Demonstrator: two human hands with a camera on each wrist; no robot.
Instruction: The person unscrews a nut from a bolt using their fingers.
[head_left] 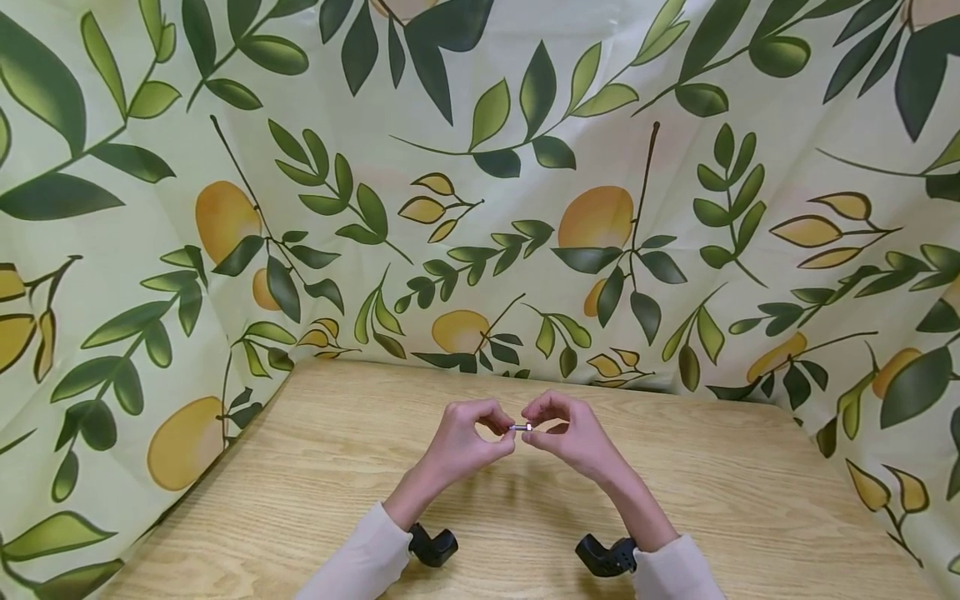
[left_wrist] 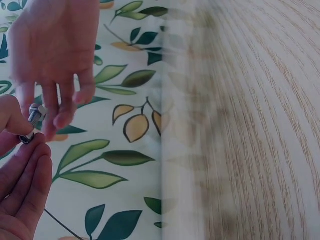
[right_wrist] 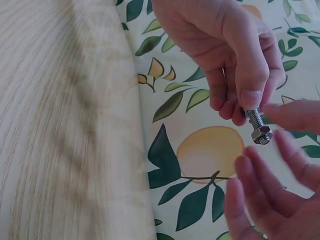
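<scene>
My left hand [head_left: 467, 439] pinches a small metal bolt [right_wrist: 255, 118] by its head end, between thumb and fingers. A hex nut [right_wrist: 261, 135] sits on the bolt's threaded far end, with a bit of thread showing past it. The left wrist view shows the head low between the fingertips and the nut [left_wrist: 37, 110] at the top. My right hand [head_left: 576, 433] is close around the nut end, fingers loosely bent and apart. In the right wrist view its fingertips [right_wrist: 244, 162] stand off the nut, with a gap between them.
Both hands are above a light wood-grain table [head_left: 360, 475]. A cloth [head_left: 495, 208] printed with leaves and oranges hangs behind it and along the sides. Black wrist-camera mounts [head_left: 435, 547] stick out inward from both sleeves, low over the table.
</scene>
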